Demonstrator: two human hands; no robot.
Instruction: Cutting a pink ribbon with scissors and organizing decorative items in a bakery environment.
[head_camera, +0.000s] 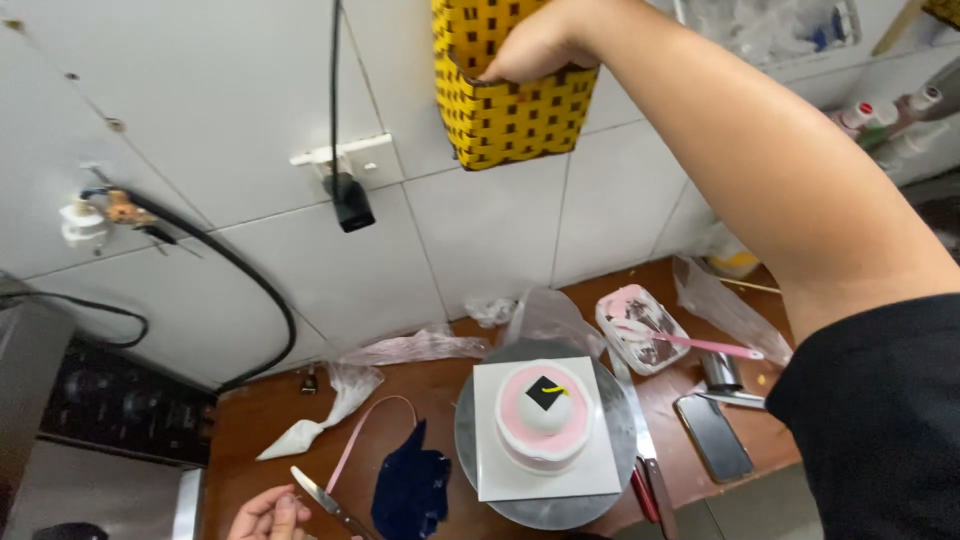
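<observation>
My right hand (535, 45) is raised to a yellow woven basket (510, 120) hanging on the tiled wall. Its fingers reach over the front rim and are hidden inside. My left hand (265, 515) rests low at the table's front left with the fingers curled together, right beside the tip of a pair of scissors (325, 500). A small pink and white cake (543, 415) with a black square and a yellow strand on top stands on a white board (500, 480) on a grey turntable (470, 450).
A white piping bag (315, 420), a pink ribbon (365, 425) and a dark blue piece (410, 485) lie left of the turntable. To its right are a long knife (640, 430), a phone (712, 435), and an icing tub (640, 330) with a pink spatula (700, 345). A black plug (348, 200) hangs on the wall.
</observation>
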